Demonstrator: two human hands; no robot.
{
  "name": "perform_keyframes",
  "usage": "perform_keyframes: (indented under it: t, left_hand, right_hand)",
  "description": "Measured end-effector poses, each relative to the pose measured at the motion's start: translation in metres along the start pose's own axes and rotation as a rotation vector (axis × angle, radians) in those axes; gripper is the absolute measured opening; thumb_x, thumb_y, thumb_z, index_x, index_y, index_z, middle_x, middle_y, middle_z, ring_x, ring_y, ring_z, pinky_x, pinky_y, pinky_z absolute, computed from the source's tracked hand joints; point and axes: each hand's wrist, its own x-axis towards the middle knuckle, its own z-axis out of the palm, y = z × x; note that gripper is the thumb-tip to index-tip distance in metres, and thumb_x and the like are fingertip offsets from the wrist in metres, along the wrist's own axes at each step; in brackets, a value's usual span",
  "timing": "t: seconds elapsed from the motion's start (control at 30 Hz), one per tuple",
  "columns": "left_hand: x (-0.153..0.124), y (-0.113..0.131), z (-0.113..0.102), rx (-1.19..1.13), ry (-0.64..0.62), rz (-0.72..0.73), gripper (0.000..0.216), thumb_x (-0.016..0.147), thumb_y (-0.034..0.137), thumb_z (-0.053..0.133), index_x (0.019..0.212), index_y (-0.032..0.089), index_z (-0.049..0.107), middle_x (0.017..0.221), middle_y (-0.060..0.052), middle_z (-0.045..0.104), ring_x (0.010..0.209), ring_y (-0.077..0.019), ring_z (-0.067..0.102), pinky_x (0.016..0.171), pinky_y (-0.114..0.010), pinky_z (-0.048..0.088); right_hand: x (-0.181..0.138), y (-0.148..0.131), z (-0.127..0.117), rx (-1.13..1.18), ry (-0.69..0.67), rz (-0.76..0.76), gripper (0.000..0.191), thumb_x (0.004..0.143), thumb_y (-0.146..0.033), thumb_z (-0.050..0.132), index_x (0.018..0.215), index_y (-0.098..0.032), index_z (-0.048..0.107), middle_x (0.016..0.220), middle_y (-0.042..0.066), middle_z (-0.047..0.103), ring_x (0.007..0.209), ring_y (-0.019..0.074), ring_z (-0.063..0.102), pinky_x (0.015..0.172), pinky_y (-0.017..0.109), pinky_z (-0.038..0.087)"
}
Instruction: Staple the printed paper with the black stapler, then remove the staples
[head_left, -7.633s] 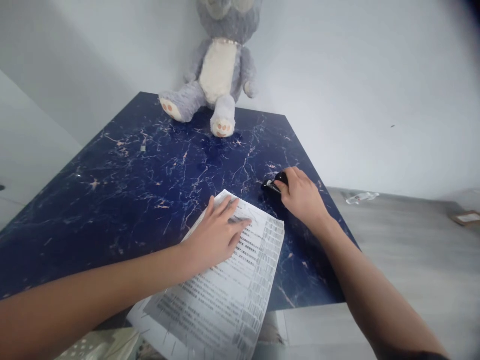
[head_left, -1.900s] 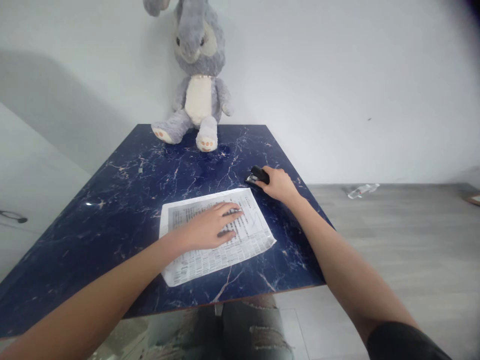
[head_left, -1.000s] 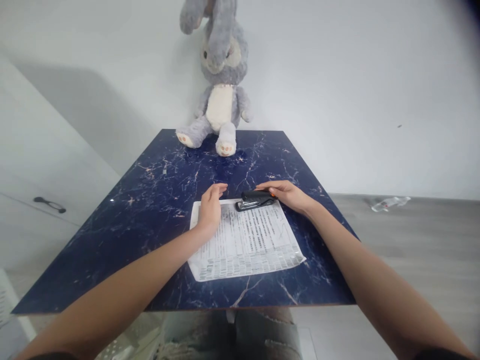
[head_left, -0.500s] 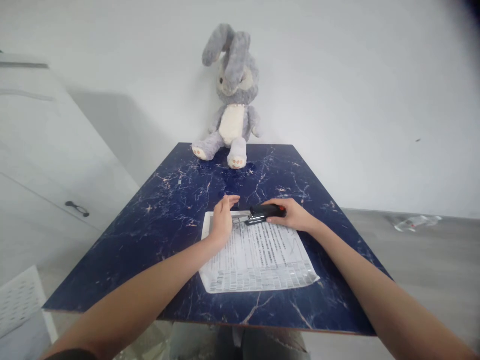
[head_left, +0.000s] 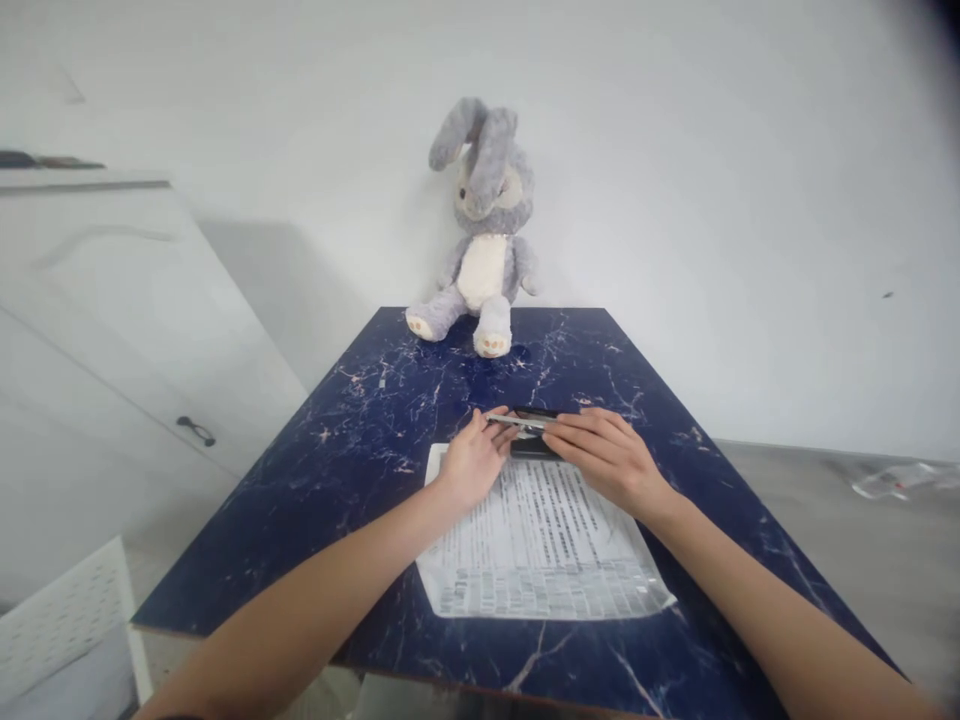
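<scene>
A black stapler lies over the top edge of a printed sheet of paper, its parts swung apart. Between its dark upper and lower parts runs a thin metallic strip; whether it is the stapler's rail or a row of staples I cannot make out. My left hand has its thumb and fingers closed at the strip's left end. From the right, my right hand lays its fingers over the stapler's other end, hiding that part. The paper rests on the blue marbled table below both forearms.
A grey plush rabbit sits at the table's far edge against the wall. White cabinets stand at the left, with a white perforated panel below. A clear plastic item lies on the floor at the right.
My right hand has shifted from gripping the stapler's back end to spreading its fingers over it. My left hand has turned and closed on the strip. The stapler has opened wider; the view has tilted.
</scene>
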Motion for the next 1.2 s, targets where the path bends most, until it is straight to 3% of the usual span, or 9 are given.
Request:
perform_keyframes:
  t: [0.23, 0.37, 0.47, 0.57, 0.7, 0.77, 0.9, 1.03, 1.2]
  left_hand:
    - [0.001, -0.001, -0.001, -0.096, 0.018, 0.016, 0.016, 0.097, 0.01, 0.06, 0.109, 0.01, 0.071, 0.108, -0.014, 0.075, 0.093, -0.017, 0.074, 0.096, -0.03, 0.056]
    - [0.002, 0.002, -0.001, -0.04, 0.03, 0.161, 0.017, 0.091, 0.005, 0.063, 0.106, 0.01, 0.069, 0.112, -0.016, 0.075, 0.106, -0.0215, 0.074, 0.11, -0.037, 0.051]
    - [0.002, 0.006, -0.002, 0.081, 0.059, 0.258, 0.017, 0.093, 0.016, 0.07, 0.108, 0.011, 0.067, 0.108, -0.016, 0.075, 0.103, -0.0248, 0.075, 0.108, -0.045, 0.052]
    - [0.003, 0.009, -0.006, 0.247, 0.086, 0.306, 0.029, 0.091, 0.03, 0.076, 0.112, 0.013, 0.066, 0.102, -0.013, 0.075, 0.091, -0.0226, 0.075, 0.093, -0.043, 0.058]
    - [0.004, 0.017, -0.015, 0.742, 0.064, 0.398, 0.022, 0.095, 0.034, 0.07, 0.106, 0.016, 0.07, 0.096, -0.011, 0.077, 0.079, -0.02, 0.073, 0.076, -0.035, 0.058]
    - [0.003, 0.028, -0.02, 1.162, 0.057, 0.46, 0.013, 0.097, 0.023, 0.064, 0.102, 0.018, 0.075, 0.098, -0.01, 0.078, 0.085, -0.0214, 0.073, 0.083, -0.036, 0.057]
    - [0.003, 0.059, -0.031, 1.803, 0.17, 0.44, 0.031, 0.097, 0.008, 0.055, 0.109, 0.021, 0.08, 0.106, -0.011, 0.079, 0.1, -0.0238, 0.071, 0.096, -0.037, 0.052]
    - [0.011, 0.089, -0.048, 1.883, 0.379, 0.46, 0.024, 0.098, 0.019, 0.063, 0.111, 0.023, 0.082, 0.107, -0.011, 0.08, 0.106, -0.0261, 0.07, 0.1, -0.038, 0.052]
    - [0.028, 0.106, -0.078, 1.757, 0.425, 0.44, 0.015, 0.091, 0.018, 0.073, 0.099, 0.023, 0.083, 0.099, -0.005, 0.082, 0.095, -0.0213, 0.075, 0.094, -0.031, 0.054]
  right_hand:
    - [-0.001, -0.005, -0.001, -0.053, 0.015, -0.131, 0.07, 0.101, -0.013, 0.059, 0.159, -0.047, 0.04, 0.138, -0.003, 0.069, 0.125, 0.027, 0.07, 0.108, 0.055, 0.057]
    - [0.005, -0.002, 0.004, -0.087, 0.286, 0.003, 0.068, 0.095, -0.011, 0.059, 0.15, -0.05, 0.053, 0.122, -0.002, 0.077, 0.109, 0.0307, 0.075, 0.095, 0.056, 0.059]
    - [0.005, 0.008, 0.004, -0.081, 0.394, 0.22, 0.042, 0.095, -0.019, 0.062, 0.129, -0.041, 0.073, 0.11, 0.002, 0.079, 0.1, 0.0313, 0.075, 0.088, 0.052, 0.06]
    - [-0.005, 0.027, 0.006, -0.031, 0.359, 0.384, 0.019, 0.092, -0.032, 0.07, 0.109, -0.03, 0.078, 0.103, 0.004, 0.079, 0.093, 0.0289, 0.075, 0.082, 0.044, 0.06]
    - [-0.02, 0.053, 0.014, 0.018, 0.332, 0.535, 0.022, 0.087, -0.04, 0.076, 0.105, -0.028, 0.078, 0.102, 0.003, 0.078, 0.086, 0.0249, 0.074, 0.081, 0.038, 0.059]
    - [-0.023, 0.059, 0.018, 0.024, 0.316, 0.558, 0.024, 0.086, -0.041, 0.076, 0.105, -0.028, 0.079, 0.103, 0.003, 0.078, 0.086, 0.0248, 0.074, 0.081, 0.038, 0.059]
    - [-0.023, 0.06, 0.021, 0.024, 0.269, 0.519, 0.023, 0.087, -0.04, 0.074, 0.106, -0.028, 0.079, 0.104, 0.004, 0.078, 0.09, 0.0262, 0.074, 0.082, 0.04, 0.059]
    - [-0.022, 0.056, 0.021, 0.015, 0.239, 0.481, 0.022, 0.088, -0.038, 0.073, 0.106, -0.028, 0.079, 0.104, 0.005, 0.078, 0.09, 0.0266, 0.073, 0.082, 0.041, 0.058]
    - [-0.021, 0.054, 0.019, 0.021, 0.236, 0.472, 0.02, 0.087, -0.036, 0.074, 0.104, -0.027, 0.079, 0.102, 0.005, 0.078, 0.089, 0.0269, 0.073, 0.082, 0.043, 0.058]
